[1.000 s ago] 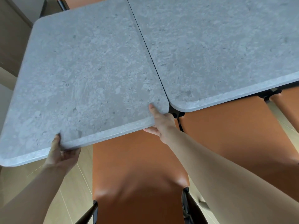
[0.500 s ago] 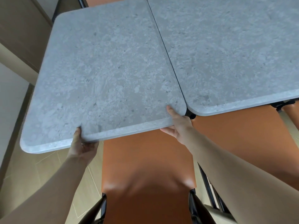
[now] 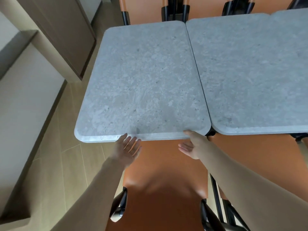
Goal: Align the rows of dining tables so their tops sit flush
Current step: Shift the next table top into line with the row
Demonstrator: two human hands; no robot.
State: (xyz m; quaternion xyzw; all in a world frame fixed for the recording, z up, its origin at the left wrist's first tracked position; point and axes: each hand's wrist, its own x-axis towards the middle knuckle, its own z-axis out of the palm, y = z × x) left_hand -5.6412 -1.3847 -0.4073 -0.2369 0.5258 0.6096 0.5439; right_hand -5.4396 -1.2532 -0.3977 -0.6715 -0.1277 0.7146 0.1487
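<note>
The grey speckled stone-look rectangular table (image 3: pixel 143 80) is seen just ahead of both hands, long axis running away from them, side edge abutting the matching grey neighbour table (image 3: pixel 253 72); left hand (image 3: pixel 126 150) open-fingered below its near edge, right hand (image 3: pixel 191 145) relaxed, fingertips touching that edge.

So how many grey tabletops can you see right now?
2 for certain: the left tabletop by both hands, the right tabletop butted against it. A notch at the far right edge hints at a third.
</note>
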